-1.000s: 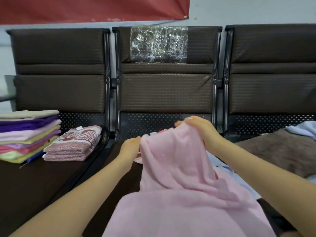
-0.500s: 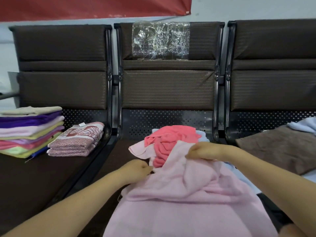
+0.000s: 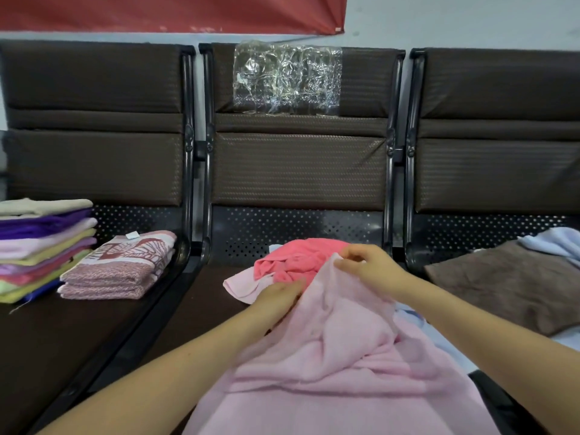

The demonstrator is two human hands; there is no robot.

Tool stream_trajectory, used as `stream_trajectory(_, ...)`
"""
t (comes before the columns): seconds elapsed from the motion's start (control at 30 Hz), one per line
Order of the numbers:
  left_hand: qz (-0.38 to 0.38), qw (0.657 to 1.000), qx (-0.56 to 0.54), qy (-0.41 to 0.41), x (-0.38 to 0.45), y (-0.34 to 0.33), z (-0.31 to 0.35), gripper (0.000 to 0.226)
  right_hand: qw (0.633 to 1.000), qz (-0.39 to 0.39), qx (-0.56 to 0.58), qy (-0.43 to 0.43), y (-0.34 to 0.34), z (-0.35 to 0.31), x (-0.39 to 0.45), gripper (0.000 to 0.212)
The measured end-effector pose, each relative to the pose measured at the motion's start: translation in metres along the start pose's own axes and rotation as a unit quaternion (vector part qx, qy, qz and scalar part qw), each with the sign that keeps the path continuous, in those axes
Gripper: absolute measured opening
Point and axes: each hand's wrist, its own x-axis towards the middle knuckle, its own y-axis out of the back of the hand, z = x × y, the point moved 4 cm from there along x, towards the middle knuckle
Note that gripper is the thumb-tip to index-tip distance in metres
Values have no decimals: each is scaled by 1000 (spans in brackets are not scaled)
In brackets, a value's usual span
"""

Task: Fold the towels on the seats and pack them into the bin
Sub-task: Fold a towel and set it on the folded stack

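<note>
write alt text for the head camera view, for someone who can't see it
Both hands, left hand and right hand, grip a pale pink towel over the middle seat, with a coral towel behind it. Folded towels sit stacked on the left seat; a brown towel lies on the right.

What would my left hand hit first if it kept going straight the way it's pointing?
Most likely the coral towel. Your left hand grips the pale pink towel and points forward and slightly right, where the coral one lies bunched just ahead on the middle seat. Depth is hard to judge from this single view.
</note>
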Motion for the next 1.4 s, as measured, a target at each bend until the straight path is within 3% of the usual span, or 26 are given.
stream_trajectory(0.1,-19,986,-164,-8,-9,15,13,48,993,-37,97,52,-6,-42,-7,19)
stream_trajectory(0.2,-63,975,-201,-67,-14,25,20,58,985,-75,138,68,-9,-65,-13,13)
stream_trajectory(0.3,-112,970,-201,-83,-19,23,21,90,978,-111,164,70,-10,-72,-18,13)
stream_trajectory(0.4,-117,972,-191,-71,-28,15,25,72,973,-129,185,56,-9,-71,-20,19)
stream_trajectory(0.5,-81,970,-204,-104,-28,14,20,38,974,-122,188,31,-8,-68,-18,20)
stream_trajectory(0.6,-39,957,-245,-153,-33,20,28,28,983,-100,156,0,-10,-64,-17,10)
stream_trajectory(0.67,51,942,-301,-142,-29,38,32,24,993,-109,41,-4,-13,-62,-17,15)
stream_trajectory(0.73,145,918,-344,-136,-25,64,32,21,978,-160,-133,-11,-21,-57,-19,20)
stream_trajectory(0.8,226,889,-372,-139,-21,92,29,16,963,-198,-179,-37,-25,-52,-21,22)
stream_trajectory(0.9,325,855,-381,-134,-18,130,16,18,970,-197,-132,-60,-16,-46,-16,28)
stream_trajectory(1.07,432,850,-276,-121,-20,174,-7,37,984,-152,-38,-89,14,-29,-8,39)
stream_trajectory(1.13,434,861,-237,-120,-18,178,-12,34,983,-118,90,-112,22,-24,-9,22)
stream_trajectory(1.23,404,894,-151,-121,-11,170,-19,35,935,-62,316,-151,32,-21,-7,33)
stream_trajectory(1.4,319,927,-122,-154,16,146,4,33,871,105,454,-153,58,-9,12,21)
